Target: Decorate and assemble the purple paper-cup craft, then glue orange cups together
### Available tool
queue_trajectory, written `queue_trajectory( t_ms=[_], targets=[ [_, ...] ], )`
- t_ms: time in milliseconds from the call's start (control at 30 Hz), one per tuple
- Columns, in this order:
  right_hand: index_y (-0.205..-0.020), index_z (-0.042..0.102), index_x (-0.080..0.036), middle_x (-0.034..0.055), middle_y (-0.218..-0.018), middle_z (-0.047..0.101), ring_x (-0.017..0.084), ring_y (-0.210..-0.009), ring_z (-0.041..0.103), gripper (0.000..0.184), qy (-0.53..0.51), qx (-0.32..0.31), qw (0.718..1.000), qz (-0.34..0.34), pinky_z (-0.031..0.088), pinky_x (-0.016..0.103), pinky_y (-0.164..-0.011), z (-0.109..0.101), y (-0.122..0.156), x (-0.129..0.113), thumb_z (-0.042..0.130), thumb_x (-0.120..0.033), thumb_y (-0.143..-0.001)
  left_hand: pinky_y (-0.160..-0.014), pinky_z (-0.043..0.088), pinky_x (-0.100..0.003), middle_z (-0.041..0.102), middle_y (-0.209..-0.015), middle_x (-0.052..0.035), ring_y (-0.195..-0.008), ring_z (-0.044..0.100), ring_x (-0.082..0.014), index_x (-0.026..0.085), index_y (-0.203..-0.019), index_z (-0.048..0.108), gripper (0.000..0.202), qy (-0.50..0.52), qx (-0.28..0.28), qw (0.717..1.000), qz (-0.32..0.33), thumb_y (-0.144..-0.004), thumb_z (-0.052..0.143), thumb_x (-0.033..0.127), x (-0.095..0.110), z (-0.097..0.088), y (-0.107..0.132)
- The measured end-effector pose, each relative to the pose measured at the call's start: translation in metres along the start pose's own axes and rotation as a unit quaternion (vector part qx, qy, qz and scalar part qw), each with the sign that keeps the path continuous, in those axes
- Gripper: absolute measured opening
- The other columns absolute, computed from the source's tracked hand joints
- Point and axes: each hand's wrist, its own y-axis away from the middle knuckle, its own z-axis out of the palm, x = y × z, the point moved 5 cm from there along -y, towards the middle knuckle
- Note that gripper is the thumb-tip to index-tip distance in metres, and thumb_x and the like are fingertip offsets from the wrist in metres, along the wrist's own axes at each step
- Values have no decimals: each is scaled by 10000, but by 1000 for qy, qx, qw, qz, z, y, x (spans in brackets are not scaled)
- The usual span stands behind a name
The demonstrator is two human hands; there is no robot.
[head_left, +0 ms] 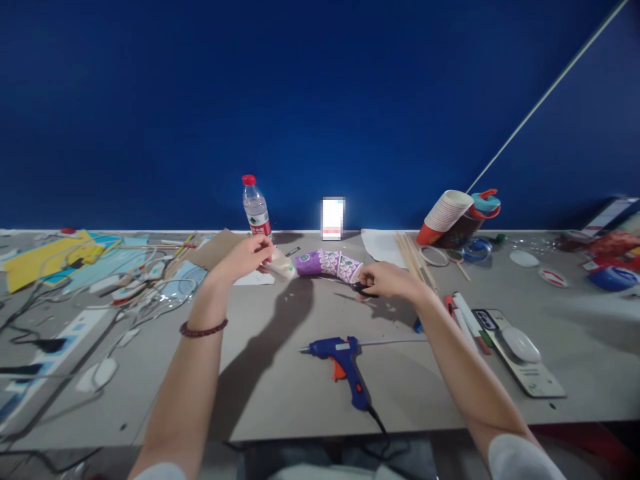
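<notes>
A curved, segmented purple piece (325,262) with a white scale pattern lies on the table before me. At its left end is a pale cream part (284,265) with a small green spot. My left hand (249,258) has its fingers bent closed against the cream part's left side; the fingertips are partly hidden. On the other side, my right hand (384,280) is closed around the black handles of scissors (364,289), close to the purple piece's right end. Their blades point left and are hard to make out.
A blue glue gun (345,360) lies in front, its cord over the table edge. A water bottle (256,210) and lit screen (333,219) stand behind. Stacked paper cups (445,215), a phone (520,353) and mouse (521,344) are right; a power strip (60,363) is left.
</notes>
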Motion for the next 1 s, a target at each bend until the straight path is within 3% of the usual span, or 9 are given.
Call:
queue_trajectory(
  t_ms=[267,467,767,1000],
  targets=[
    [-496,456,-198,-18,-491,496,112,-450,414,342,31,-12,999,22,227,282,-461,31,-18,9,780,-269,-582,-527,551,-254,606,-627,-20,-591,600,-161,175,-643,575,142,64,67,992,-87,-665,712,204,-50,-25,-23],
    [-523,445,-200,11,-596,543,141,-525,462,377,65,-8,997,28,253,283,-475,39,-25,9,810,-291,-557,-539,554,-260,580,-598,-12,-565,615,-162,152,-670,595,101,89,150,977,-126,-692,688,122,-70,-43,-26],
    [-545,446,-209,14,-591,558,161,-522,486,383,37,-29,998,38,269,290,-482,46,-28,19,816,-305,-529,-640,593,-312,528,-560,17,-576,553,-115,152,-652,537,127,264,244,930,-73,-707,642,105,-86,-55,-36],
    [-596,482,-204,-15,-495,531,134,-428,463,255,42,-60,996,58,279,274,-441,46,-24,18,727,-272,-601,-736,585,-349,579,-613,-1,-701,612,-150,150,-662,551,131,291,238,926,-25,-653,681,154,-84,-45,-41]
  ],
)
